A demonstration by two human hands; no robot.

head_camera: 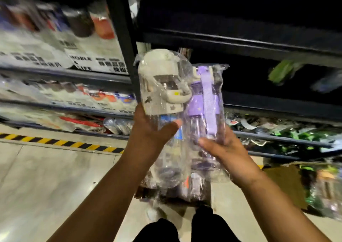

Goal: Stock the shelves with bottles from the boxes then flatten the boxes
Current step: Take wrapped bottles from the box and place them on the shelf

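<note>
The left hand (153, 130) has its fingers clamped round the beige-capped bottle (162, 86), and the right hand (224, 149) grips the purple-capped bottle (207, 97), both raised before the dark shelf (259, 43). Better to slide them in upright (the wrap looks slippery), keeping right of the post (125, 38).

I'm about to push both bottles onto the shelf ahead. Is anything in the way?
The black shelf post stands right behind the white-capped bottle in the left hand. The purple-capped bottle in the right hand faces the dark open shelf, nothing visible blocking.
</note>
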